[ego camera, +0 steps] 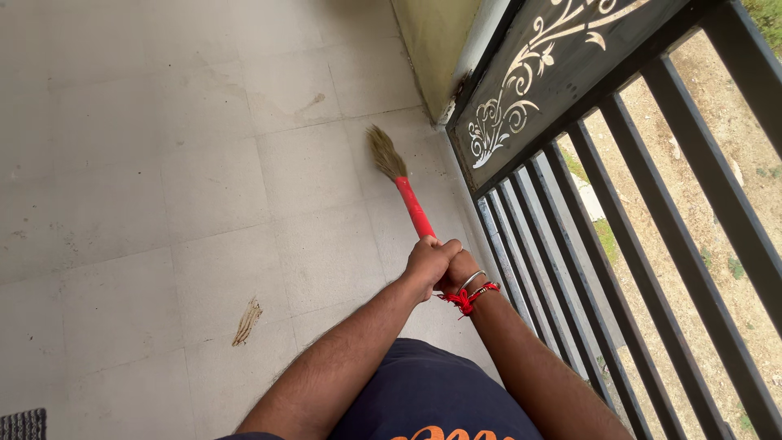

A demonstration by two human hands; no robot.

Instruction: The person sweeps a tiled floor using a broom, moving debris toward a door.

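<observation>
A broom with a red handle point(415, 209) and a tuft of dry straw bristles point(384, 152) points away from me across the tiled floor. My left hand point(429, 261) grips the near end of the handle. Just behind it, my right hand point(458, 269) is also closed on the handle, mostly hidden by the left; its wrist carries a metal bangle and a red thread. The bristle tips rest near the foot of the railing.
A dark metal railing point(619, 204) with vertical bars and a scroll-patterned panel runs along the right. A yellowish wall corner point(436, 49) stands at the far end. A brown smear point(247, 320) marks the tiles, and a dark mat corner point(23, 424) shows at bottom left.
</observation>
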